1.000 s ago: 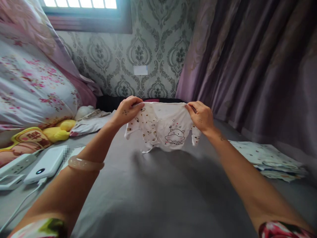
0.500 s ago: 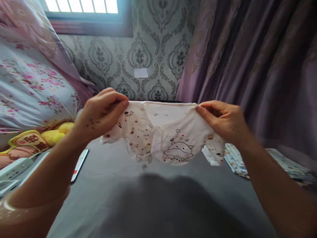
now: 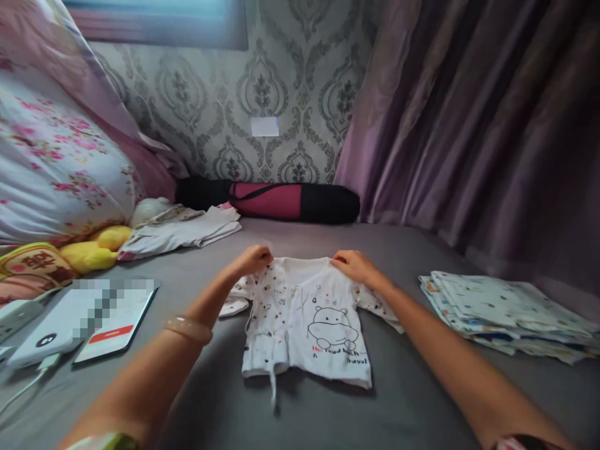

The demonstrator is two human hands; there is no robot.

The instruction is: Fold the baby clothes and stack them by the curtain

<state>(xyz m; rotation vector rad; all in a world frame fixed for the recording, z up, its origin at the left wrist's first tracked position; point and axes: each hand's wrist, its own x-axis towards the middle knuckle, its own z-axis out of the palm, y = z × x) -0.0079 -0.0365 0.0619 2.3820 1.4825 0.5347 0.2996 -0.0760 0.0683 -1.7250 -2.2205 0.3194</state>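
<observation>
A small white baby shirt [image 3: 300,319] lies spread on the grey bed sheet, its neckline away from me. It has a wrap front with ties, a printed hippo on the right half and small scattered prints on the left half and sleeves. My left hand [image 3: 255,258] pinches the shirt's left shoulder. At the right shoulder, my right hand [image 3: 354,265] grips the fabric with its fingers closed. One tie hangs out below the bottom hem.
Folded patterned cloths [image 3: 506,312] are stacked at right. At left lie a phone [image 3: 117,331], a white device with a cable [image 3: 60,328], yellow plush toys [image 3: 96,250] and light clothes [image 3: 182,231]. A black and red roll bag [image 3: 267,201] rests along the wall.
Both hands have lowered the shirt from in front of me onto the bed, where it now lies flat. The roll bag and light clothes have come into sight.
</observation>
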